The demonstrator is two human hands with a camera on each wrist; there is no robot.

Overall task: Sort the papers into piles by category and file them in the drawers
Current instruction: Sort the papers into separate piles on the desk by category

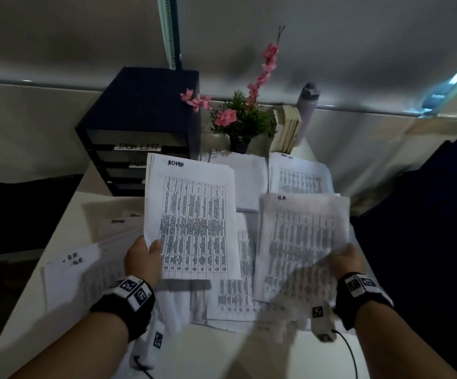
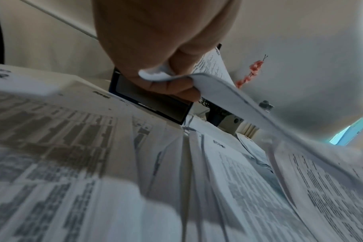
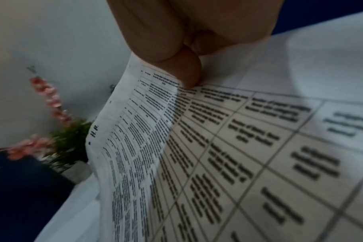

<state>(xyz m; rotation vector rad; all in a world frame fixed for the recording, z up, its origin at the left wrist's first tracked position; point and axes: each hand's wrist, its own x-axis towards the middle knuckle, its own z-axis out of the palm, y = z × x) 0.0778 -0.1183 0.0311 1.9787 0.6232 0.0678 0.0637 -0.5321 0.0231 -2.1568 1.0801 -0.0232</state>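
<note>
Two sheets are lifted above the loose papers on the counter: the left hand pinches the ADMIN sheet, the right hand pinches the H.R sheet. Behind stands the drawer unit.

Left hand and right hand, raised, each pinch-grip a sheet.
</note>
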